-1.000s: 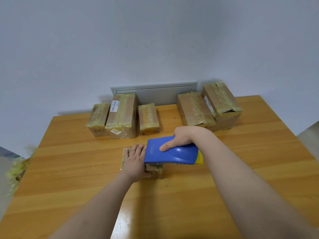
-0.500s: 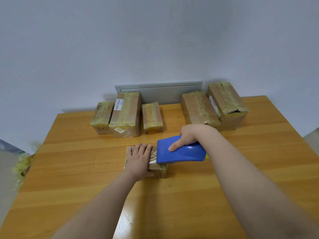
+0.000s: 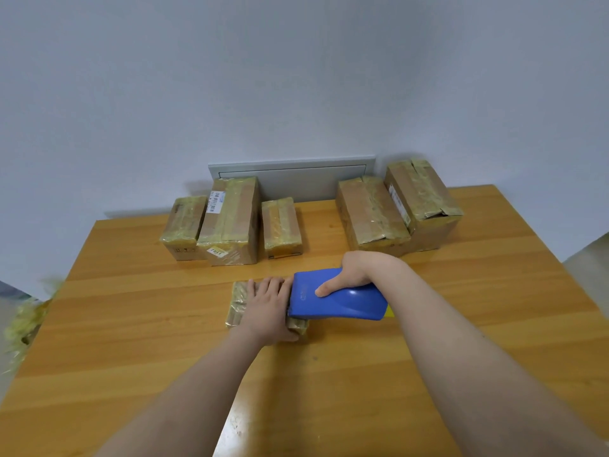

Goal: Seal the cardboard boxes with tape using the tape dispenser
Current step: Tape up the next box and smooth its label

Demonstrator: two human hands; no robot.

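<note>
Wide stretch of bench (image 3: pixel 131 324) wood shows across lower frame and either side of centre. Far edge carries three taped boxes (image 3: pixel 230 222) upper left of centre and a pair of taped boxes (image 3: pixel 372 212) upper right. The small box (image 3: pixel 238 303) sits at frame centre, well apart from every edge. On it the left hand (image 3: pixel 268 311) lies flat, grip apart. The right hand (image 3: pixel 357 270) has its grip clamped on the blue tape dispenser (image 3: pixel 342 303), nose over the box's right end.

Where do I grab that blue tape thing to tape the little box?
Grip the blue tape dispenser across its broad rounded body, coming from above and the far side, as the right hand does. Its front edge sits at the small box, beside the left hand, so keep fingers off that end.
</note>
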